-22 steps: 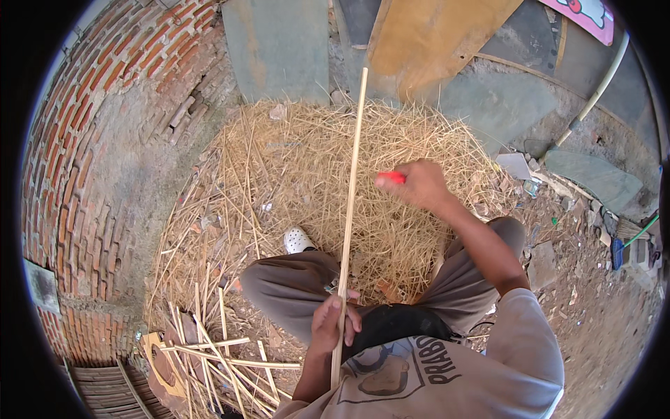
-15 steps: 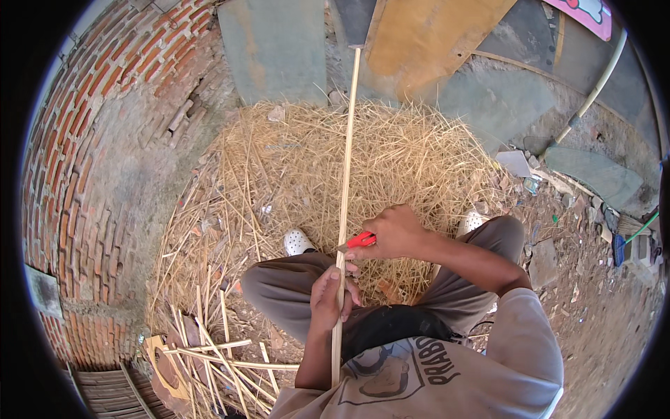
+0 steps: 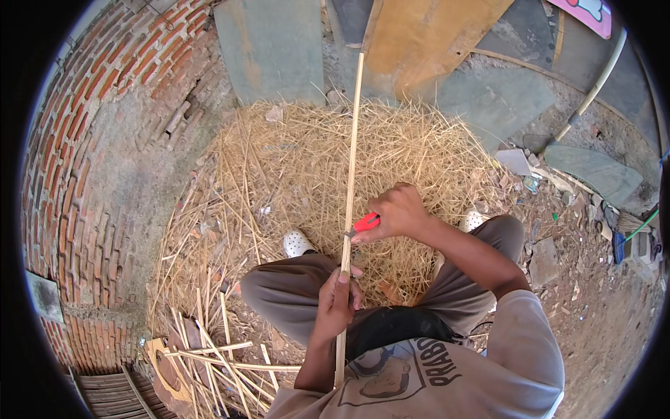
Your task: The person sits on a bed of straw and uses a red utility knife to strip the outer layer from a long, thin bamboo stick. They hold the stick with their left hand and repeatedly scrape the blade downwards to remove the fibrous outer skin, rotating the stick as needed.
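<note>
Together at a pale strip (image 3: 354, 140), the left hand (image 3: 338, 299) pinches it while the right hand (image 3: 400, 211), curled around a red-handled knife (image 3: 366, 222), lays the blade (image 3: 350, 234) against it just beyond that grip.
Open room over straw (image 3: 419, 150) lies ahead of the grip, bent knees (image 3: 276, 286) at either side; long and slim, the strip runs to a free tip well beyond both hands.

Dirt ground (image 3: 593, 335) is covered mid-frame by dry straw-like strips (image 3: 300, 171). Pale sticks (image 3: 209, 347) are heaped crosswise, lower left. Flat grey slab (image 3: 543, 262) and rubble (image 3: 557, 183) are strewn on the right.
</note>
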{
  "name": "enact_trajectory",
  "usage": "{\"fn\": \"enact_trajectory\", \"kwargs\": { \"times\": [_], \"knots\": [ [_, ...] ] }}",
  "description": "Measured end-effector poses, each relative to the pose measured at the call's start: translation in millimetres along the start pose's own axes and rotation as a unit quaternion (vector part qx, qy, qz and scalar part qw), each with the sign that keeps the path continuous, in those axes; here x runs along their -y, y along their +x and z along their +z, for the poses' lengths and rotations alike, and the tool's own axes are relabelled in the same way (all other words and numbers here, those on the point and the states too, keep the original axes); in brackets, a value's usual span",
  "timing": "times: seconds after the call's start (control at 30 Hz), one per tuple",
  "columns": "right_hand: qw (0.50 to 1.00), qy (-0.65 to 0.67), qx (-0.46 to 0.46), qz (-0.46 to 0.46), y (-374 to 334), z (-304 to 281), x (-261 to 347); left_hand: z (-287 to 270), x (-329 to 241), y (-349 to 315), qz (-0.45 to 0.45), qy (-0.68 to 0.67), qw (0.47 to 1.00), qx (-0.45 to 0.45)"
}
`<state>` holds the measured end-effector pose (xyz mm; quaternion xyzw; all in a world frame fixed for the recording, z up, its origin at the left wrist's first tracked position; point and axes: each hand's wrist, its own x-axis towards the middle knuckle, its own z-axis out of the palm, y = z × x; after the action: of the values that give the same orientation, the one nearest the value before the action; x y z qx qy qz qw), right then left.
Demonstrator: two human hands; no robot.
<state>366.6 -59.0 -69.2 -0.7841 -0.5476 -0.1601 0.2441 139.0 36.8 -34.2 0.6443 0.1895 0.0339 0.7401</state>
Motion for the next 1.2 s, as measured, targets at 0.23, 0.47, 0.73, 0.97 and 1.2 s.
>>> {"fn": "enact_trajectory", "kwargs": {
  "times": [0.23, 0.47, 0.73, 0.97, 1.2],
  "knots": [
    [1.0, 0.0, 0.009, -0.016, 3, 4, -1, -3, 0, -11, 0.002, 0.015, 1.0, 0.002],
    [0.998, -0.025, 0.006, 0.057, 6, 11, -29, 0, 13, -29, -0.007, -0.011, 1.0, 0.004],
    [0.997, -0.031, 0.025, 0.072, 9, 7, -35, -4, 26, -44, 0.003, -0.009, 1.0, 0.011],
    [0.992, -0.024, 0.052, 0.111, 11, 13, -38, -2, 27, -57, -0.025, -0.022, 0.999, 0.007],
    [0.984, -0.032, 0.061, 0.162, 13, 21, -58, 0, 34, -71, -0.029, -0.032, 0.999, 0.023]
  ]
}}
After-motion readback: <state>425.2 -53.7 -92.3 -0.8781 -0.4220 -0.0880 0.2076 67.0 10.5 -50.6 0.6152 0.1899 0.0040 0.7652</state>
